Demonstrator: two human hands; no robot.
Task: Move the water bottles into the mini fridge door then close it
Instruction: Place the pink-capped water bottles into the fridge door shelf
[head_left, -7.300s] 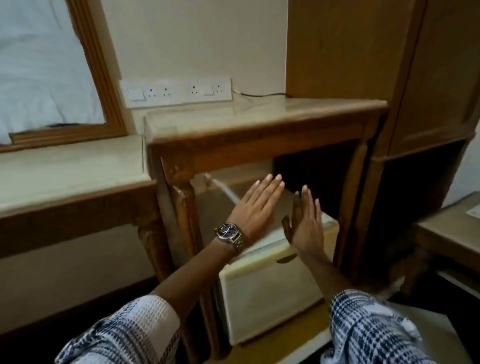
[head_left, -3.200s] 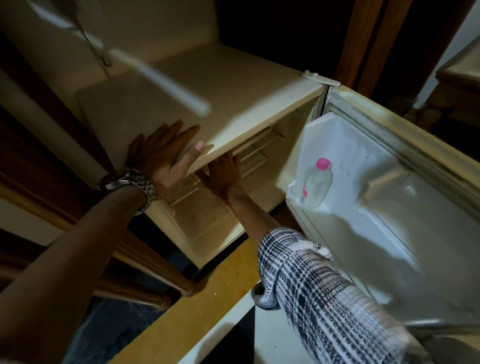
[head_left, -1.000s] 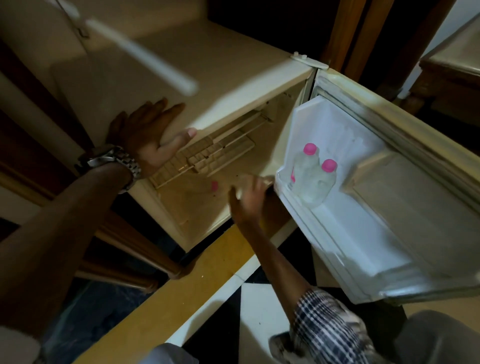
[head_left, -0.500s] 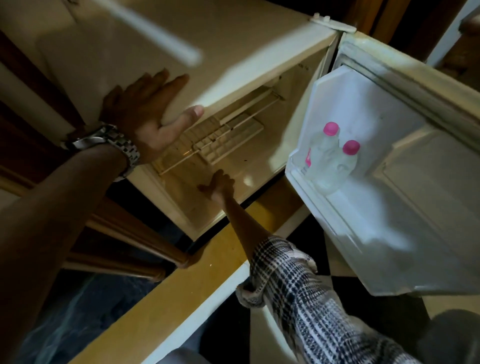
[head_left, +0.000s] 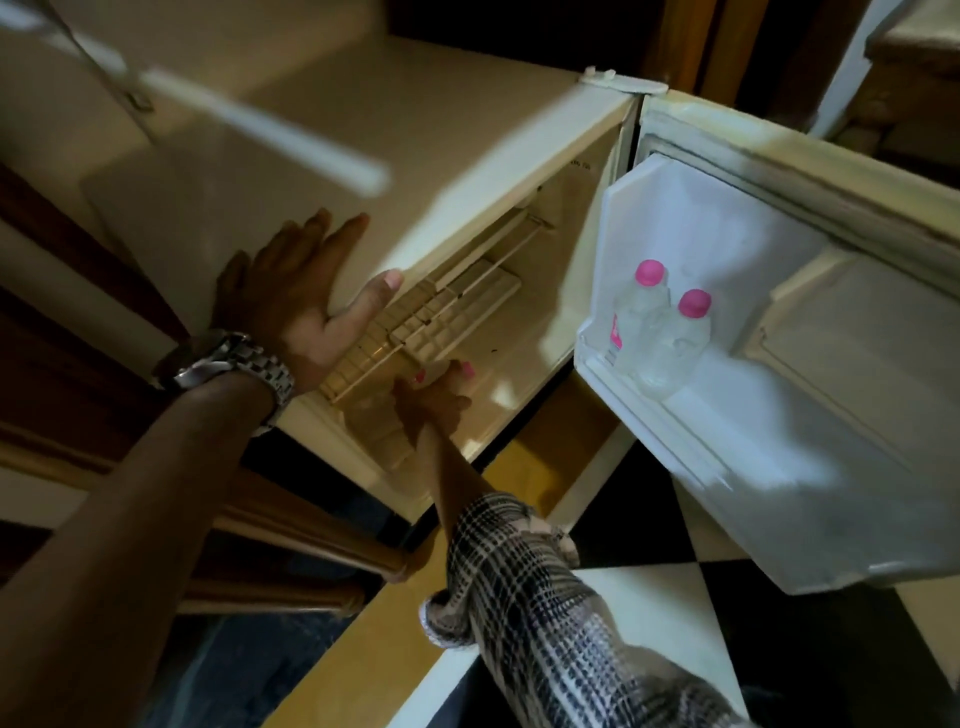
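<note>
The cream mini fridge (head_left: 415, 156) stands with its door (head_left: 857, 374) swung wide to the right. Two clear water bottles with pink caps, one (head_left: 641, 306) behind the other (head_left: 685, 343), stand upright side by side in the door's lower shelf. My left hand (head_left: 306, 296), with a metal watch at the wrist, lies flat on the fridge top, thumb hooked over the front edge. My right hand (head_left: 431, 405) is inside the cabinet below the wire shelf (head_left: 447, 317), fingers curled around a third pink-capped water bottle (head_left: 465, 370) lying on the fridge floor.
A wooden table leg and rail (head_left: 311, 540) run just left of the fridge. The floor has black and white tiles (head_left: 628, 525) and a yellow strip (head_left: 363, 649). Dark wooden furniture (head_left: 904, 67) stands behind the door.
My right hand has left the door shelf, where two bottles now stand instead of one, and has gone back into the cabinet onto another bottle. My left hand stays on the fridge top.
</note>
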